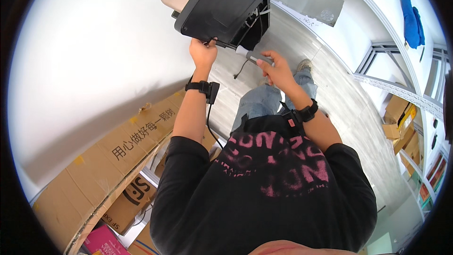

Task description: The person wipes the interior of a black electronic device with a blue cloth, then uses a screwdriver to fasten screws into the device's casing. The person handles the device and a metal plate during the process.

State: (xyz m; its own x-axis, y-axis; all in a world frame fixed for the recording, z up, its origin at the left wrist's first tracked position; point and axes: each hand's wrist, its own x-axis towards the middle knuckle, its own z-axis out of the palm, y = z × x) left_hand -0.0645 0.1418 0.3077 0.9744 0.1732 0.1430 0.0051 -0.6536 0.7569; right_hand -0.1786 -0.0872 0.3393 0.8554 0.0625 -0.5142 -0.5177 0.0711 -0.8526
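The likely heavy, stiff casing (222,12) is best held where clasped by the left hand (203,54), a tool (255,57) being gripped by the right hand (279,72).

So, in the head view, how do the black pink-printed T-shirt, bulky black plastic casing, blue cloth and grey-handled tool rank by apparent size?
Largest to smallest:
Black T-shirt
Black casing, cut off by the frame
Blue cloth
Grey-handled tool

Floor: pale, plank-patterned (349,113), left of the white rack (388,84). One shoe (306,63) of the wearer stands on it. Rack: brown cardboard boxes (392,130) occupy its shelving, some beside others.
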